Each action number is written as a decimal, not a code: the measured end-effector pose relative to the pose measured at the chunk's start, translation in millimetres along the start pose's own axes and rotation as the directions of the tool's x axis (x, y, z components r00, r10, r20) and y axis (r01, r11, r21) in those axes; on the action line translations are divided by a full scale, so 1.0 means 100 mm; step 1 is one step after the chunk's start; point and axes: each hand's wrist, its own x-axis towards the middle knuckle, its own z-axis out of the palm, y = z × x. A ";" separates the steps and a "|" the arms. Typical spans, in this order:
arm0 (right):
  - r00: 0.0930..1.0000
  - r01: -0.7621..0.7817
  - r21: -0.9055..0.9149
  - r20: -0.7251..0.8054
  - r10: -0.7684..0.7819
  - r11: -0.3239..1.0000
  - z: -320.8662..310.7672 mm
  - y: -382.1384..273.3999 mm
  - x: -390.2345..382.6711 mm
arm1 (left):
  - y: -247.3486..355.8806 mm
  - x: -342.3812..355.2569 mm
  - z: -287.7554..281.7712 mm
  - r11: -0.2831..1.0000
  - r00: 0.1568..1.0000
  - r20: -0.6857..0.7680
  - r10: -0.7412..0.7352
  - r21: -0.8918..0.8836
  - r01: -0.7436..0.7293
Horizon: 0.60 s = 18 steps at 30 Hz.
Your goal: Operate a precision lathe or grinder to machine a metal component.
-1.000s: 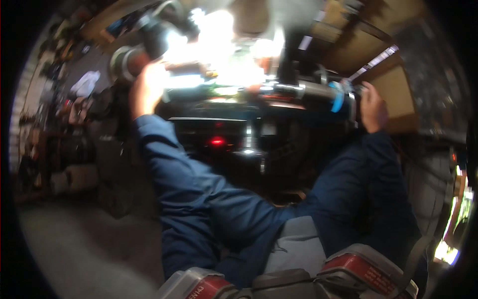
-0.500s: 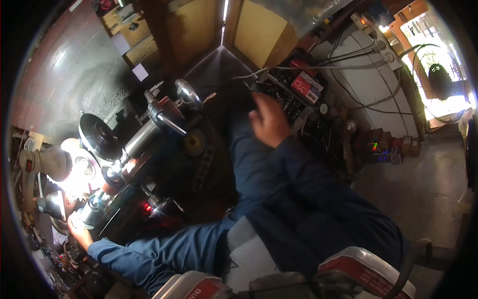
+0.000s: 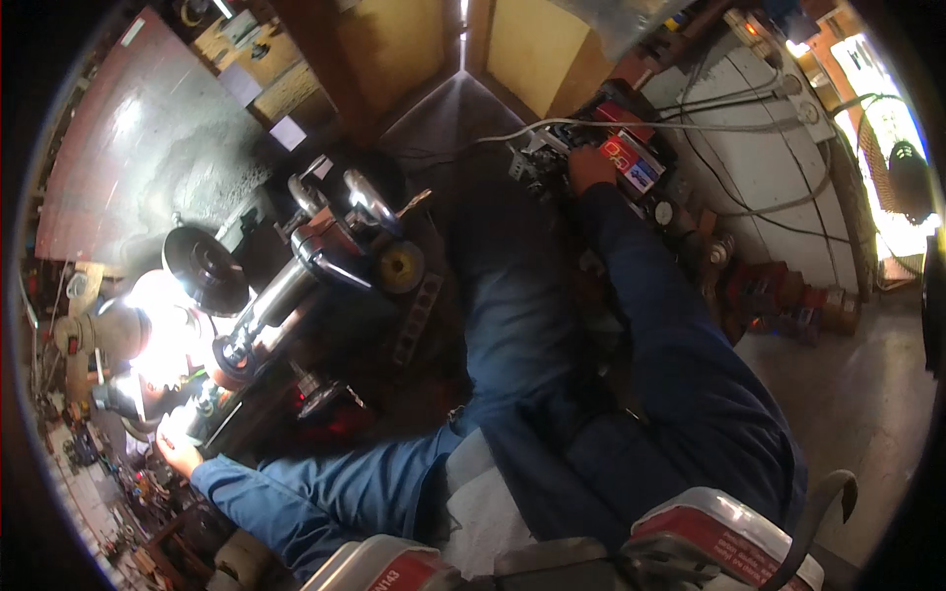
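At the lower left, my left hand (image 3: 180, 451) curls its fingers round the end of a metal cylinder (image 3: 197, 418) on a lathe-like machine; glare blurs the fingertips. A long polished metal shaft (image 3: 281, 293) with lever handles runs up and right from there. My right hand (image 3: 591, 169) is stretched far forward to the right, among dark metal tools (image 3: 547, 158) and beside a red and white box (image 3: 631, 164). Its fingers are hidden, so what they touch does not show.
A bright lamp (image 3: 120, 333) and a black disc (image 3: 204, 270) stand by the machine. A drill bit (image 3: 415, 203) juts out near its far end. A grey cable (image 3: 729, 126) crosses behind my right hand. Small boxes (image 3: 788, 300) and a fan (image 3: 902, 177) are at right.
My right hand has moved forward and right, from above my knee to the tools by the red and white box. My left hand stays at the metal cylinder. The view has shifted slightly.
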 end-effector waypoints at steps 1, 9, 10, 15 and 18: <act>0.999 0.016 -0.028 0.041 -0.015 0.999 -0.04 -0.02 0.04 | -0.03 0.02 -0.02 0.999 0.999 -0.002 -0.037 -0.007 0.037; 0.981 0.147 -0.017 -0.127 -0.148 0.989 -0.27 0.23 -0.12 | 0.03 0.08 -0.15 0.957 0.973 0.165 -0.163 -0.215 0.197; 0.999 0.044 0.020 -0.028 -0.043 0.999 -0.63 0.00 -0.23 | 0.03 0.04 -0.26 0.968 0.972 0.152 -0.179 -0.150 0.201; 0.984 -0.066 0.447 -0.118 0.132 0.892 -1.02 0.24 -0.85 | 0.38 -0.06 0.10 0.945 0.982 0.064 -0.176 -0.269 0.187; 0.962 -0.159 0.356 -0.153 0.225 0.921 -1.39 -0.06 -1.15 | 0.75 -0.18 0.25 0.953 0.980 -0.054 -0.194 -0.248 0.174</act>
